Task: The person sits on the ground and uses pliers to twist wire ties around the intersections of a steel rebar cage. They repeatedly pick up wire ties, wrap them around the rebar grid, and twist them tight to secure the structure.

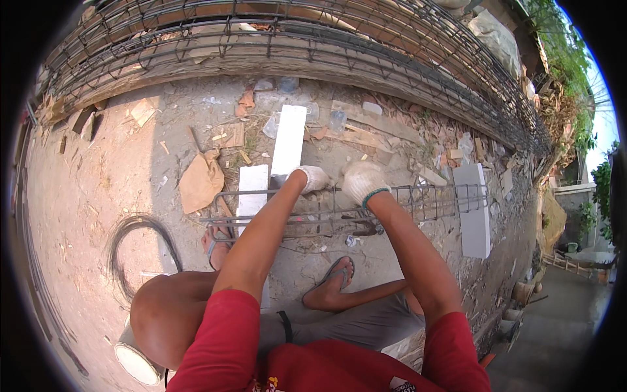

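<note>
A long narrow rebar cage [418, 208] lies crosswise in front of me, raised on white blocks. My left hand [315, 179], in a white knitted glove, is closed at its far bar. Just to the right, my right hand [364, 182] is also gloved and closed over the same bar. What the fingers of either hand hold is hidden. A dark hand tool [366, 227], perhaps pincers, shows within the cage below my right hand. A white block [253, 179] supports the cage's left end and a grey-white block [471, 225] its right end.
Another white block [290, 130] lies beyond my left hand. A coil of dark wire [117, 251] rests on the ground at left, near a pale round container [137, 362]. Larger rebar cages [261, 36] stretch across the far side. Torn brown paper [201, 183] and wood scraps litter the dirt.
</note>
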Demonstrator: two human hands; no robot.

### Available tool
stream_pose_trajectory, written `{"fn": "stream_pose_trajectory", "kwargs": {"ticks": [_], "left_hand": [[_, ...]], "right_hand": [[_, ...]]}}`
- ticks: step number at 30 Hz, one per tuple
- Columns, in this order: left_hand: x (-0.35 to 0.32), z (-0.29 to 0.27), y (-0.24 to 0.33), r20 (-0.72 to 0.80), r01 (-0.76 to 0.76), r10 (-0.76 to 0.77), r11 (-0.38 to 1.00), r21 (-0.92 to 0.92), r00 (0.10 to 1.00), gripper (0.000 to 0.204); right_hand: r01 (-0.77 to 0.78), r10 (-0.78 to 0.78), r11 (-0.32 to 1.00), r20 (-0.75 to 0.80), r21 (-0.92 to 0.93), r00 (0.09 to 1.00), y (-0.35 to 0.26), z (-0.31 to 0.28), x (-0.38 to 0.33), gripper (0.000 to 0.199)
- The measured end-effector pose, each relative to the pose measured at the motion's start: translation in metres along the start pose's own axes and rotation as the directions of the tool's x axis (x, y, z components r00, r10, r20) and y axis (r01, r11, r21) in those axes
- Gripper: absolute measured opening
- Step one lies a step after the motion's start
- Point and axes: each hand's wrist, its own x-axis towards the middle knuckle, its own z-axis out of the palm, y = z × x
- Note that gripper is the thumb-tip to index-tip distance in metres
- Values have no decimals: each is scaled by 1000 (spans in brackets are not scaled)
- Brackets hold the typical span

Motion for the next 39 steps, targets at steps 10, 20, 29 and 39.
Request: {"fn": "stream_pose_trajectory", "kwargs": {"ticks": [10,20,29,39], "left_hand": [[-5,1,-2,-52,-9,6,998,-63,999,30],[-17,6,6,-69,19,-20,1000,-16,997,34],[-16,4,9,-81,41,-43,999,-33,996,32],[-10,3,7,-134,0,-27,981,-196,991,49]], "right_hand": [[-32,45,996,-154,85,987,-71,40,-76,31],[-42,40,999,78,34,996,-69,13,-88,51],[-77,64,991,123,105,990,-73,18,-88,57],[-115,77,983,243,146,967,-65,8,-92,66]]}}
